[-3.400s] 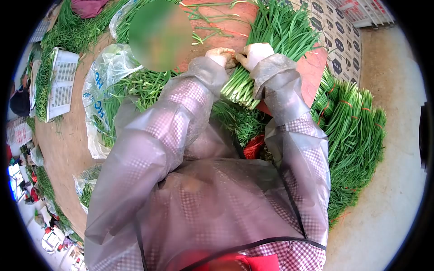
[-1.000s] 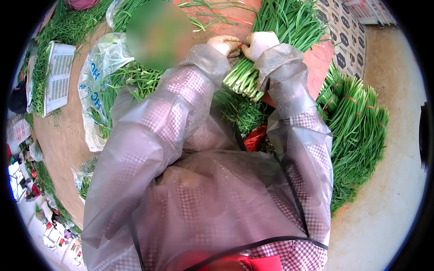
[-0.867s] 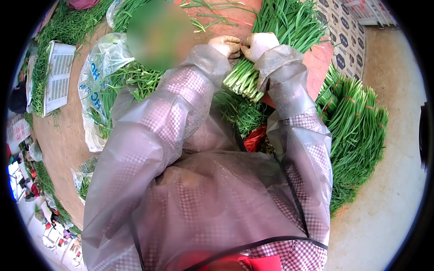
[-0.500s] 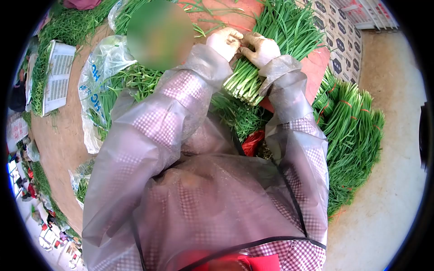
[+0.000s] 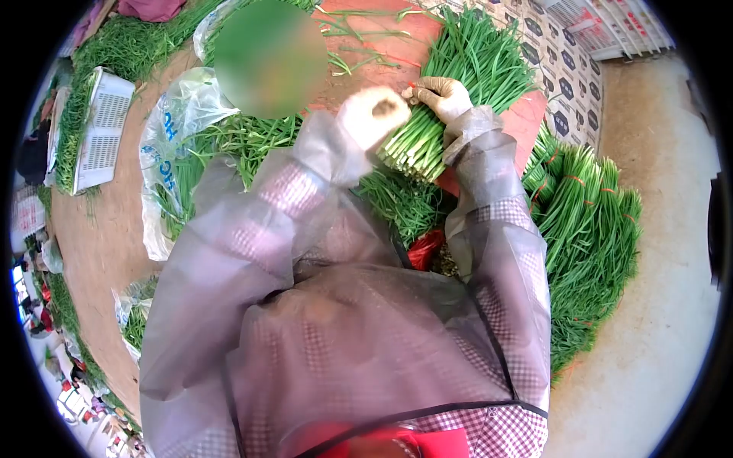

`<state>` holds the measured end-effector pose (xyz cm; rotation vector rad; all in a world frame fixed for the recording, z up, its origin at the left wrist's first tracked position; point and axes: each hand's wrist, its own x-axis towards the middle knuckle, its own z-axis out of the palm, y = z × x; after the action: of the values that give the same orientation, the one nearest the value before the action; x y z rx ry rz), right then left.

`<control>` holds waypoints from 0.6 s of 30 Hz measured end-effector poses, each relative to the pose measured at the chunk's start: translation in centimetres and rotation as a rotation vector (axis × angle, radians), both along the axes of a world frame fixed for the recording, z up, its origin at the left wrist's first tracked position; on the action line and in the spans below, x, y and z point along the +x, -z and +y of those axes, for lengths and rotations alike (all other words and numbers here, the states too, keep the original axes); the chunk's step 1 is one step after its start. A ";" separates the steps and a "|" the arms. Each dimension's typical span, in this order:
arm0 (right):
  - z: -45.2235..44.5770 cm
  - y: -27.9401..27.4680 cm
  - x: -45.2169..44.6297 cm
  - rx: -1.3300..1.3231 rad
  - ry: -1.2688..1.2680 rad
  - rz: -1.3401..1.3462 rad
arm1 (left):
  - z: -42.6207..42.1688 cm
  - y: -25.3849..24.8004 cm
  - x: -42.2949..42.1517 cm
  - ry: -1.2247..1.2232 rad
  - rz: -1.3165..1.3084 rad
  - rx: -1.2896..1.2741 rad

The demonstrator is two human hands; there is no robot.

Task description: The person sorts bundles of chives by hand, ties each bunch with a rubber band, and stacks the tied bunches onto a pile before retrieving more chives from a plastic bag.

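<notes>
Garlic-chive bundle (image 5: 475, 65) lies across a red board (image 5: 525, 122).

Left of the bundle, the left hand (image 5: 372, 114) blurs, fingers curled, grip unclear; atop it, the right hand (image 5: 444, 97) pinches a red tie (image 5: 412, 85) between thumb and fingers.

Banded green bundles (image 5: 592, 237) and a crate (image 5: 101, 145) suggest a produce workroom.

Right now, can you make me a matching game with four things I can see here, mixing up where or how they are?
Things
1. basket
2. plastic bag
3. green bundles
4. right hand

Clues
A. resting on a bunch of greens
B. see-through, with blue letters
C. heaped at the right, with orange bands
D. white, full of little holes

Pairs: 1-D, 2-B, 3-C, 4-A
</notes>
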<state>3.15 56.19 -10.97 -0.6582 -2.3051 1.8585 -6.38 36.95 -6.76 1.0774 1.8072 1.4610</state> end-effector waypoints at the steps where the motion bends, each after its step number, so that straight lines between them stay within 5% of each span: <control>1: 0.1 -0.1 0.0 0.004 0.000 0.005 | -1.0 -1.0 0.6 0.065 0.100 -0.086; 8: 0.0 0.4 0.1 -0.096 0.000 0.056 | -3.4 -1.5 3.0 0.149 0.543 -0.248; 18: -0.2 0.2 0.2 -0.045 0.021 0.045 | -3.2 -1.5 2.3 0.202 0.661 -0.234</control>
<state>3.35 56.00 -11.21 -0.6366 -2.2264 1.9015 -4.07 33.76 -5.23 1.6877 2.1472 0.7894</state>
